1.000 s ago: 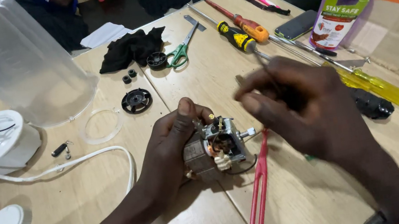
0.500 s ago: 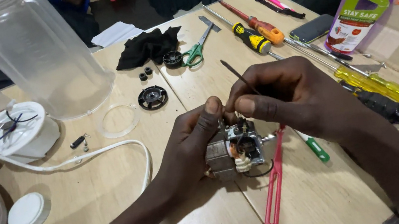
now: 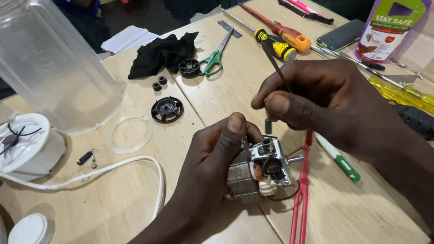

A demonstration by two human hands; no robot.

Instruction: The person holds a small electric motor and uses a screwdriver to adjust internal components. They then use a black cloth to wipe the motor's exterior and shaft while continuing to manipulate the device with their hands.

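Note:
A small electric motor (image 3: 260, 172) with copper windings rests on the wooden table (image 3: 229, 236) near the middle. My left hand (image 3: 214, 160) grips it from the left, thumb over its top. My right hand (image 3: 330, 101) pinches thin metal tweezers (image 3: 277, 72) upright, their tip holding a small spring (image 3: 268, 115) just above the motor's metal frame. A red plastic tool (image 3: 302, 207) lies under the motor, running toward the near edge.
A clear blender jug (image 3: 42, 62) and white blender base (image 3: 18, 147) with its white cord (image 3: 120, 169) stand left. Screwdrivers (image 3: 279, 36), green scissors (image 3: 215, 58), a black cloth (image 3: 159, 52), a black coupler (image 3: 167, 109), a phone (image 3: 340, 36) and a purple bottle (image 3: 397, 12) lie behind.
My right hand has come in from the right and now holds the tweezers upright over the motor's top. My left hand keeps its grip on the motor.

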